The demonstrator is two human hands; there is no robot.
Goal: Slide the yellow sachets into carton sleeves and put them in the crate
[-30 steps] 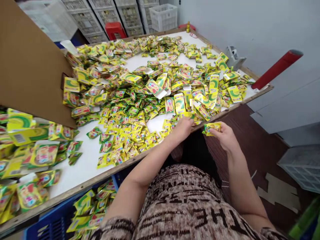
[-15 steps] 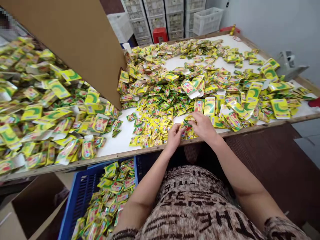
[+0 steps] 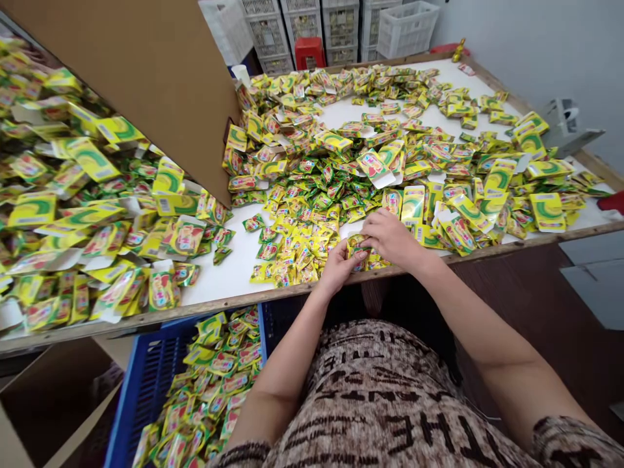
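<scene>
Over the near edge of the desk [image 3: 214, 279], the person's two hands meet around one small packet [image 3: 357, 246], which sits right between them. The left hand [image 3: 336, 268] pinches it from its side, thumb laid along it; the right hand [image 3: 389, 235] comes in from the other side, fingers bent onto it, covering part of it from where I stand. I can't tell whether the packet rests on anything beneath. Just beyond the left hand spreads a heap of loose yellow packets [image 3: 297, 244], with greener packets [image 3: 329, 185] behind. Near the right hand lies a flat yellow-and-green carton [image 3: 413, 205]. A blue crate [image 3: 139, 383] of packets stands below the desk's edge, to the person's left.
</scene>
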